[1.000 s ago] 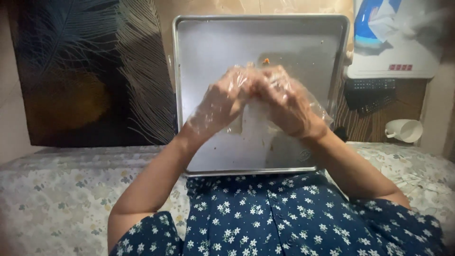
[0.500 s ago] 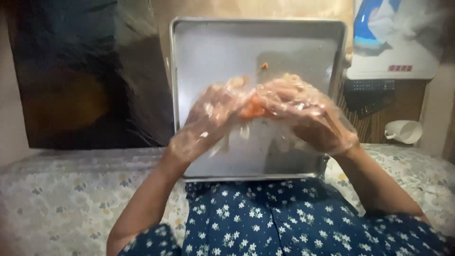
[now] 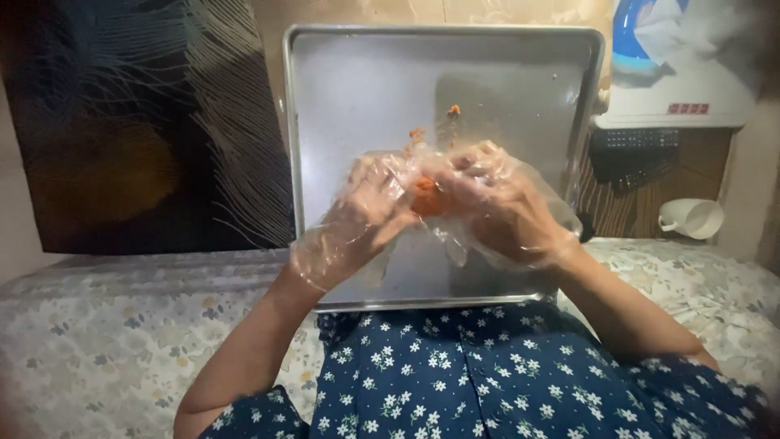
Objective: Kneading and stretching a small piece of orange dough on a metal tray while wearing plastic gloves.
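Two hands in thin clear plastic gloves, the left hand (image 3: pixel 366 207) and the right hand (image 3: pixel 496 203), are cupped shut around an orange lump (image 3: pixel 426 197) above a metal tray (image 3: pixel 357 89). Even pressure from both palms should shape it evenly. A white box (image 3: pixel 682 97) with a blue picture and small red marks sits upper right.

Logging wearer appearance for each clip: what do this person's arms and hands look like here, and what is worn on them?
Both the left hand and the right hand wear loose, crinkled, see-through plastic gloves that end in baggy cuffs at the wrists. The forearms are bare, with no watch, bracelet or marking in view. Short sleeves of a dark blue garment with small white flowers begin near the elbows.
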